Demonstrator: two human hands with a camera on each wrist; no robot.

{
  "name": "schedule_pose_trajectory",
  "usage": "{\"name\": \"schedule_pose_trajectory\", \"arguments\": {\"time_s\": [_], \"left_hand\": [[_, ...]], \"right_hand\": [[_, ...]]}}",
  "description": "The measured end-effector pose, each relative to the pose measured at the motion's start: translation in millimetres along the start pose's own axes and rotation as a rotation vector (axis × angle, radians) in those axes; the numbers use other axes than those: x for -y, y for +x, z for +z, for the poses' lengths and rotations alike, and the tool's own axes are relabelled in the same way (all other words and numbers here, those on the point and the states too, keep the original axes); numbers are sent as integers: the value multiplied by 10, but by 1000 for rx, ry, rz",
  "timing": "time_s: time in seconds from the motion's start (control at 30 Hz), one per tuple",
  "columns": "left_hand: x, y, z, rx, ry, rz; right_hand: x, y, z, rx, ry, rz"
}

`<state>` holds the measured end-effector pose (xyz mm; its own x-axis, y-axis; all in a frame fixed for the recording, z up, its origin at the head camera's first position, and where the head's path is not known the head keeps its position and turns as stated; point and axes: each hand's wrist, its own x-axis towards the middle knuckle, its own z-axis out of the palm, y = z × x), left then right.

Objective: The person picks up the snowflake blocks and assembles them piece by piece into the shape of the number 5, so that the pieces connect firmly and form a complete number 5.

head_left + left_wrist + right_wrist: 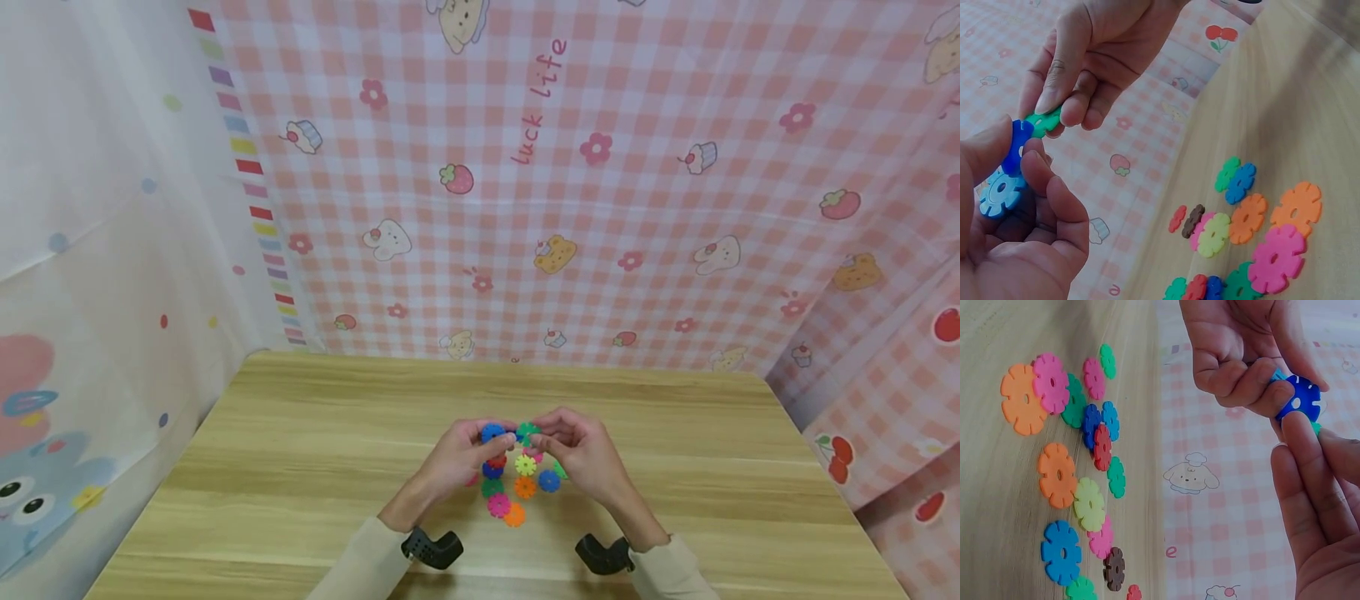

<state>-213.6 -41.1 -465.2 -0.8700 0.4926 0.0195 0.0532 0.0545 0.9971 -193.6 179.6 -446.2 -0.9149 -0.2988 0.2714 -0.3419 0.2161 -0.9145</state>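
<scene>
Above the table, my left hand point(452, 457) pinches a dark blue notched disc point(1017, 147) between thumb and fingers. A light blue notched disc point(1000, 195) sits against it in the same hand, apparently joined. From the other side, my right hand point(592, 458) pinches a green notched disc point(1046, 122) by its edge. The green disc meets the dark blue one at an angle; I cannot tell how deep the slots engage. Below the hands lie loose discs, among them an orange disc point(1057, 475), a yellow disc point(1089, 504) and a brown disc point(1114, 569).
Several more discs lie on the wooden table point(300, 467), some overlapping, such as a pink disc point(1051, 382) on another orange disc point(1022, 400). A checked pink cloth point(510, 208) hangs behind the table's far edge. Black wrist cameras sit on both wrists.
</scene>
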Motion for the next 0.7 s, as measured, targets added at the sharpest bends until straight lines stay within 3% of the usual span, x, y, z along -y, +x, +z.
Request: {"name": "schedule_pose_trajectory", "arguments": {"time_s": [0.37,0.7], "left_hand": [[-23,23,-8,-3,6,17],[3,36,-3,-13,-2,23]], "right_hand": [[-7,-5,52,-56,89,40],[-29,-16,87,-63,147,24]]}}
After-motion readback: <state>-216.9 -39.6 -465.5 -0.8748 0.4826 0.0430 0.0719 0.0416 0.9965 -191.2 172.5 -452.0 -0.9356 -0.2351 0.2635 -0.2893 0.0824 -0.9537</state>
